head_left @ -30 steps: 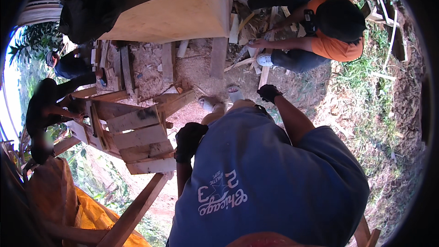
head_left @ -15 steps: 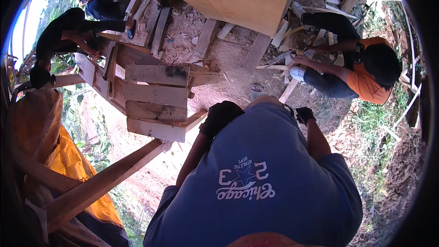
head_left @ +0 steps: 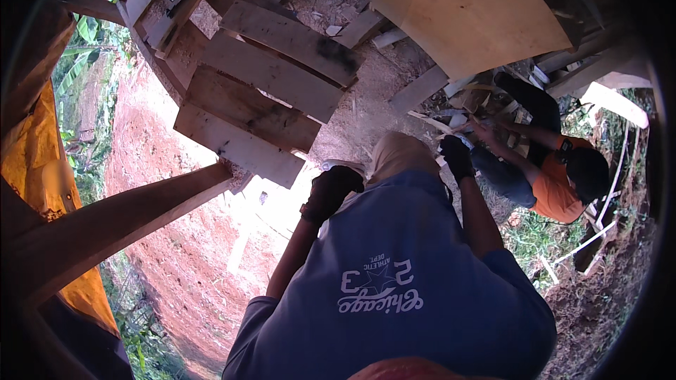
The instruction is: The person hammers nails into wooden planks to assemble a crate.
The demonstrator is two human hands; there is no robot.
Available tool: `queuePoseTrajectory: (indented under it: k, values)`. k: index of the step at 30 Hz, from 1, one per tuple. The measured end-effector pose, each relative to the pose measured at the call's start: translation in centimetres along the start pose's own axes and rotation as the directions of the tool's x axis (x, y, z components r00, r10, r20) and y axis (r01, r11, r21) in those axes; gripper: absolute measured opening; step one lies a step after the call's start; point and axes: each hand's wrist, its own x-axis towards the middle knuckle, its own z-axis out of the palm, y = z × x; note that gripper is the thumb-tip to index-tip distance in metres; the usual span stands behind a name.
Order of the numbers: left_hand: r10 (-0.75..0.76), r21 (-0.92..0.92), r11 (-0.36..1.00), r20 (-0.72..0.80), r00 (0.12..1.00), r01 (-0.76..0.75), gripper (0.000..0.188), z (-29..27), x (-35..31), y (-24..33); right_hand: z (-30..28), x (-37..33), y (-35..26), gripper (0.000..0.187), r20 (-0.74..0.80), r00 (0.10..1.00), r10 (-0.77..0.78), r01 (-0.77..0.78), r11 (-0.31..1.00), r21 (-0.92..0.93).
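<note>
The left forearm [head_left: 291,257] angles up and inward and the right forearm [head_left: 480,214] reaches forward, both bare beside the blue short-sleeved shirt [head_left: 451,274]. The weathered, slatted wooden platform [head_left: 278,77] stands ahead and left, its near right corner near the black-gloved left hand [head_left: 331,193]. Sunlit reddish ground [head_left: 169,260] stretches from its near edge past a thick brown timber beam [head_left: 134,222]. The black-gloved right hand [head_left: 456,157] appears beside a co-worker in orange [head_left: 556,193]. Fingers bend on both hands; whether clenched or loose, I cannot tell.
</note>
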Motion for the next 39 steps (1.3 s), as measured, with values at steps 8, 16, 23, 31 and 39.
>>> queuePoseTrajectory:
  k: [8,16,23,31,39]
  values:
    - [-0.05,0.009,0.999,-0.139,0.989,0.052,0.025,-2.0,-6.9,-1.7,-2.2,9.2,-36.2,0.041,-0.047,0.852,-0.522,0.512,0.848,-0.139]
    - [-0.394,-0.416,0.874,-0.301,0.868,0.252,0.019,-2.9,-12.7,-1.3,6.2,5.4,-40.8,0.047,0.015,0.685,-0.729,0.699,0.651,-0.297]
    - [-0.297,-0.174,0.955,-0.528,0.795,0.242,0.015,-2.5,-18.6,-3.4,8.4,0.0,-41.8,0.05,0.204,0.529,-0.824,0.841,0.478,-0.253]
    - [-0.264,-0.193,0.963,-0.534,0.803,0.188,0.01,-6.5,-13.6,-0.5,9.3,0.5,-33.6,0.042,0.422,0.844,-0.331,0.466,0.842,-0.271]
    - [-0.032,0.098,0.994,-0.135,0.99,0.045,0.01,-7.7,-2.2,2.9,11.6,-4.9,-13.8,0.046,-0.008,0.904,0.428,-0.428,0.904,0.024]
